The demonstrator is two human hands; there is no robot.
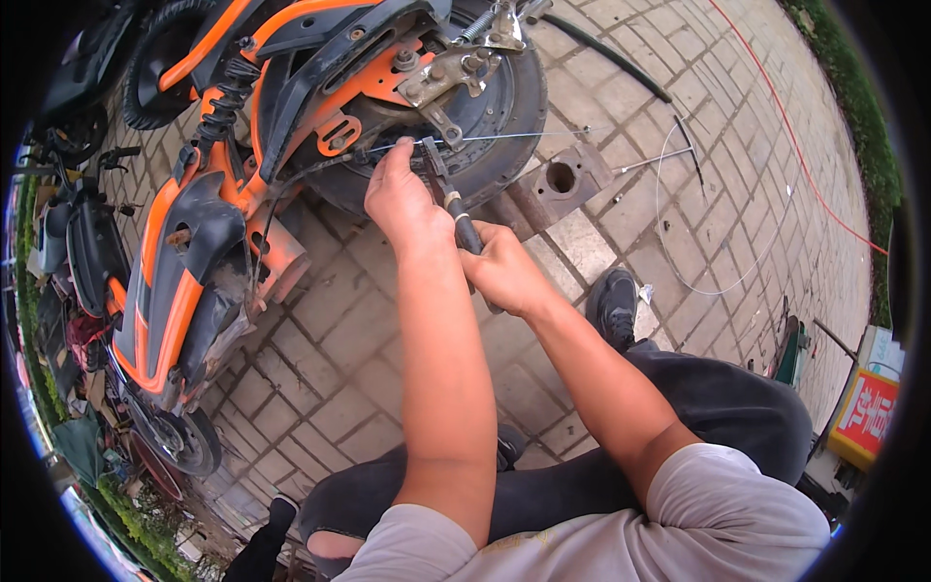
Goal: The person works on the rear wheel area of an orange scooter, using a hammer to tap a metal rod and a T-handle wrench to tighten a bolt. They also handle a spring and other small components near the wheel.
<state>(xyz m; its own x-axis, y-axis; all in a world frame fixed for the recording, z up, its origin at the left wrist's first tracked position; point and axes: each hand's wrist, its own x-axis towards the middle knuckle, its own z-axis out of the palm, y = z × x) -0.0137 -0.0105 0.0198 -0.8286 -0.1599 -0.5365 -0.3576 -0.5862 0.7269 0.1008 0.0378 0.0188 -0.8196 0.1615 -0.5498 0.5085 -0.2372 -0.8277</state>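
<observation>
In the middle of the picture my left hand [401, 199] is raised to a thin cable [490, 136], its fingertips closed on it beside the orange scooter's rear wheel. My right hand [495, 267] grips a dark metal hand tool [459, 215] with tan bands on its handle. The tool's head is at the cable, just right of my left fingertips. The scooter's orange frame [360, 89] and metal bracket [446, 78] are above my hands, and the black tyre [514, 160] is behind them.
A metal block with a hole [592, 165] lies right of the tyre on the paving [727, 320]. A T-handled tool [659, 159], coiled wire, black hose [621, 63] and red cord [805, 165] lie farther right. Other scooters [87, 242] stand left; another person's foot [281, 514] is lower left.
</observation>
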